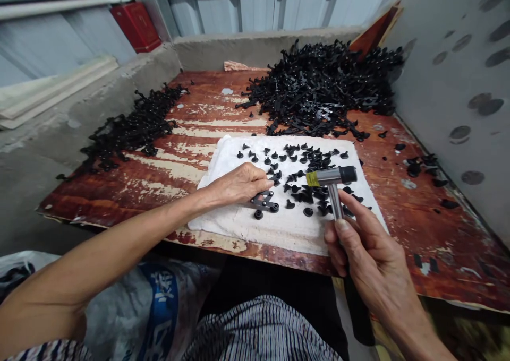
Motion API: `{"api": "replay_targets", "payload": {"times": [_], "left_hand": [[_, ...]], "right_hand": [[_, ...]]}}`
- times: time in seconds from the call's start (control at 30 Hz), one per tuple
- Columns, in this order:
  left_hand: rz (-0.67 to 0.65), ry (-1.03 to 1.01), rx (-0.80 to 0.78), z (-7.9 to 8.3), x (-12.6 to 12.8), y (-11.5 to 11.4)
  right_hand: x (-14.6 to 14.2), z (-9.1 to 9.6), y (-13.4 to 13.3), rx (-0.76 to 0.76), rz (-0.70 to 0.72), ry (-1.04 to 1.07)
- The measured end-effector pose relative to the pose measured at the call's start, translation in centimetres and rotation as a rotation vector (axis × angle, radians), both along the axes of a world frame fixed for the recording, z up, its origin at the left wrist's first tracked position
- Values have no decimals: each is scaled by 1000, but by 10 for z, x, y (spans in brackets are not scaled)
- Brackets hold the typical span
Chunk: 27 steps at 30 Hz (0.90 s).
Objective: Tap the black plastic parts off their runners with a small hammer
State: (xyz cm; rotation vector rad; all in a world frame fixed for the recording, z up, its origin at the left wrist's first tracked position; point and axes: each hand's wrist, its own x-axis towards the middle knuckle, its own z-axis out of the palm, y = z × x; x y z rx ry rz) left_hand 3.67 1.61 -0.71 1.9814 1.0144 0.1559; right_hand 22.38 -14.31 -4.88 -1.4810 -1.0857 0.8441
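My right hand (364, 249) is closed round the handle of a small hammer (329, 177), whose metal head has a black face on one end and a yellow one on the other. The hammer is held above the right part of a white cloth (223, 223). Over the cloth's left half, the fingers of my left hand (243, 183) pinch a black linkage piece (263, 200) made of crossed flat bars with round knobs. Many loose black knobs (308, 212) lie scattered on the cloth beside both hands. My left fingers partly hide the linkage.
A large heap of black linkage parts (322, 85) is at the back right of the worn red wooden table (187, 164). Another pile (127, 130) runs along the left edge. Loose black pieces (422, 167) lie at the right, beside a grey panel (450, 85). A red box (135, 26) stands at the back left.
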Motion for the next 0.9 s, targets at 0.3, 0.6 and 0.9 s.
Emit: {"api": "replay_targets", "payload": {"times": [0.3, 0.6, 0.9], "left_hand": [[-10, 11, 17, 0, 0, 0], [-22, 20, 22, 5, 1, 1], [-25, 36, 47, 6, 1, 0]], "right_hand": [[0, 2, 2, -1, 0, -37], [-1, 1, 1, 2, 11, -19], [1, -1, 1, 9, 14, -22]]}}
